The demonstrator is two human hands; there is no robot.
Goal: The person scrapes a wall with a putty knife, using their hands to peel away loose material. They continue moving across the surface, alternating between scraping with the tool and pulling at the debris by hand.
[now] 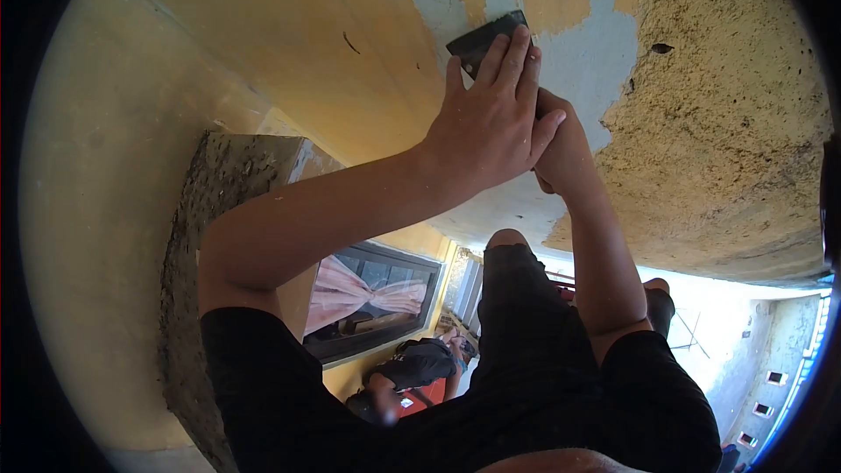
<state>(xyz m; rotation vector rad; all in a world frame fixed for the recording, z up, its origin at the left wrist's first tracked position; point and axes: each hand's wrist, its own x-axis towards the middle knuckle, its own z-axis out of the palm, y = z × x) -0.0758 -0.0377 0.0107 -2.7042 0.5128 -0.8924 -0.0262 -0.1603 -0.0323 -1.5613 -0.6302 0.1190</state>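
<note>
A dark scraper point(487, 42) with a wide flat blade lies against the painted surface, its blade edge at the border of yellow paint and a pale bare patch point(574, 61). My left hand point(495, 114) is laid over it, fingers stretched out and pressing on the blade, thumb apart. Behind it, my right hand point(561, 140) is closed, with its fingers curled round what appears to be the scraper's handle; the left hand hides most of that grip. Yellow paint point(350, 44) with streaks and thin cracks spreads left of the blade.
Rough, crumbly yellow plaster point(727, 123) lies to the right. A ledge or pillar with a rough edge point(188, 254) juts out at left. Below are a framed window point(377, 298) with pink curtains and another person in dark clothes point(416, 366). My legs point(526, 315) show beneath my hands.
</note>
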